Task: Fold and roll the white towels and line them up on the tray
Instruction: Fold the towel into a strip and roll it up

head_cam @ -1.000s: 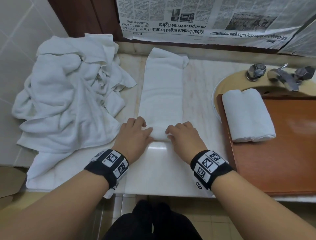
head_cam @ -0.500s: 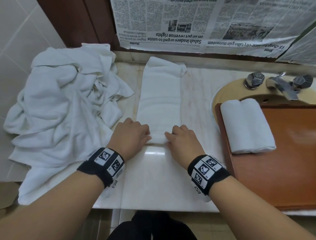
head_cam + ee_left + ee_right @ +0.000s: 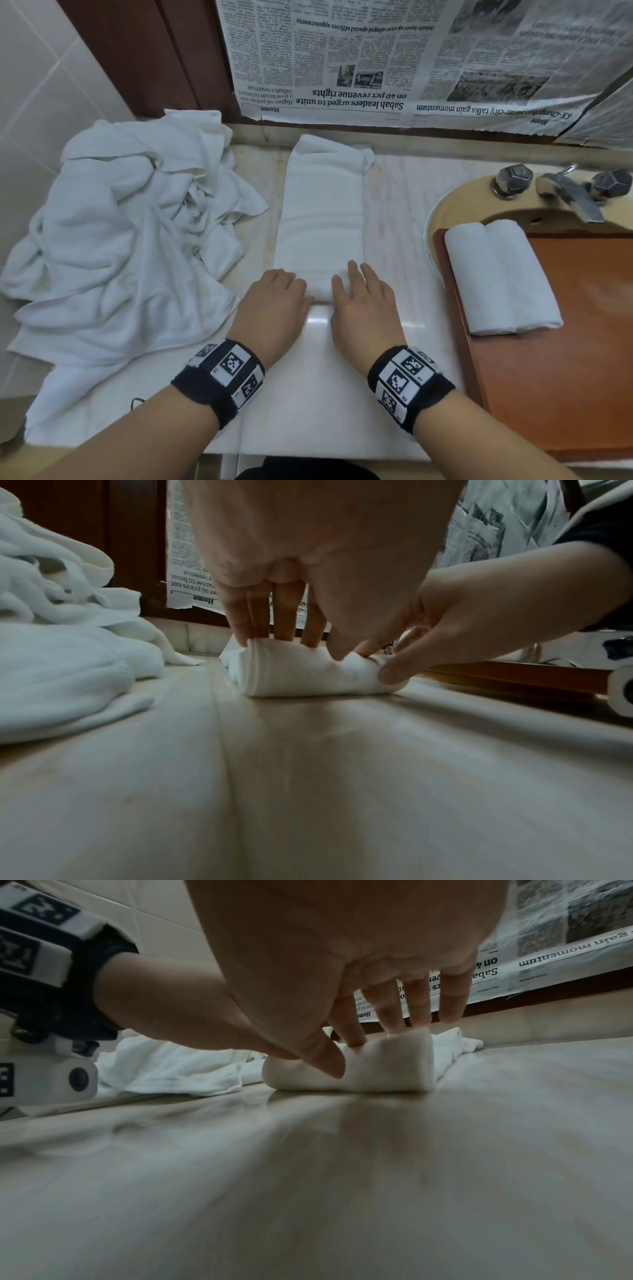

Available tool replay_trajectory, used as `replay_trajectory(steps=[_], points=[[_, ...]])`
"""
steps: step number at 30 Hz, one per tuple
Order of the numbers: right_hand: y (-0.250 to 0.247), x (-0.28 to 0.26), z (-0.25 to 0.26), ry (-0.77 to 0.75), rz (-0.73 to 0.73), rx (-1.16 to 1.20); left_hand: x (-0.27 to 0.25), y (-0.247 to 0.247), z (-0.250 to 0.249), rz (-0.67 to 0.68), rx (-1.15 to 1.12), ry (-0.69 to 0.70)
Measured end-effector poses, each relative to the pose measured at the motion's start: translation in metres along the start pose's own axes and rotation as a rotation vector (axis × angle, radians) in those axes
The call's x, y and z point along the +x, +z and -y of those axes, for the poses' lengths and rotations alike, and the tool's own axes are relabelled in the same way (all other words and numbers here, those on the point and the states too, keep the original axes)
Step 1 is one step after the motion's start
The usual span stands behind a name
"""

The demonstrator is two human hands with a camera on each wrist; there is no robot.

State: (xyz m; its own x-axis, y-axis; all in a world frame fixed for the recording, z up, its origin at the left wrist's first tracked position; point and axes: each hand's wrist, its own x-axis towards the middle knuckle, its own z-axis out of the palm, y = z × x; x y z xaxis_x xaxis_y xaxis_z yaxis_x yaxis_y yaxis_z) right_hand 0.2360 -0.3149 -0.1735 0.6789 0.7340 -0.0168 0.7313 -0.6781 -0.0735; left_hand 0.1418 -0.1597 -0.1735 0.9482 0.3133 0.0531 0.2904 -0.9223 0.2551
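Note:
A long folded white towel (image 3: 322,212) lies on the marble counter, its near end rolled into a short roll (image 3: 308,674). My left hand (image 3: 277,298) curls over the roll's left part, fingers on top and thumb on the near side (image 3: 291,647). On the roll's right part my right hand (image 3: 363,294) presses with straight fingers, thumb against the near face (image 3: 342,1058). Two rolled white towels (image 3: 500,277) lie side by side at the left end of the brown wooden tray (image 3: 565,359).
A heap of loose white towels (image 3: 120,240) covers the counter's left side, close to my left wrist. The tray rests over a sink with a metal faucet (image 3: 568,195) at the back right. Newspaper (image 3: 376,61) hangs on the wall behind.
The roll has moved a little away from me up the strip. My right fingers went from curled to straight over it. The left hand stays curled on the roll.

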Motion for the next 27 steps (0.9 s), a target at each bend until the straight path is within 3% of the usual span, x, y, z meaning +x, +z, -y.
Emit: replay_trajectory(steps=[4,9,12,15,18,22,27], points=[[0.000,0.013,-0.005,-0.005,-0.046,-0.062,0.006,-0.001,0.000,0.097,0.097,-0.009],[-0.004,0.031,-0.016,-0.099,-0.072,-0.056,0.022,-0.006,0.004,0.032,0.119,-0.003],[-0.002,0.034,-0.024,-0.123,-0.086,-0.014,0.034,-0.008,0.014,0.044,0.129,0.080],[0.001,0.036,-0.028,-0.147,-0.092,-0.007,0.048,-0.009,0.025,0.108,0.109,0.146],[0.000,0.041,-0.028,-0.130,-0.093,-0.035,0.059,-0.016,0.029,0.194,0.017,0.085],[-0.006,0.046,-0.022,-0.074,-0.095,-0.046,0.066,-0.023,0.027,0.140,-0.120,-0.027],[-0.001,0.064,-0.033,-0.156,-0.088,-0.026,0.059,-0.013,0.016,0.030,-0.048,-0.050]])
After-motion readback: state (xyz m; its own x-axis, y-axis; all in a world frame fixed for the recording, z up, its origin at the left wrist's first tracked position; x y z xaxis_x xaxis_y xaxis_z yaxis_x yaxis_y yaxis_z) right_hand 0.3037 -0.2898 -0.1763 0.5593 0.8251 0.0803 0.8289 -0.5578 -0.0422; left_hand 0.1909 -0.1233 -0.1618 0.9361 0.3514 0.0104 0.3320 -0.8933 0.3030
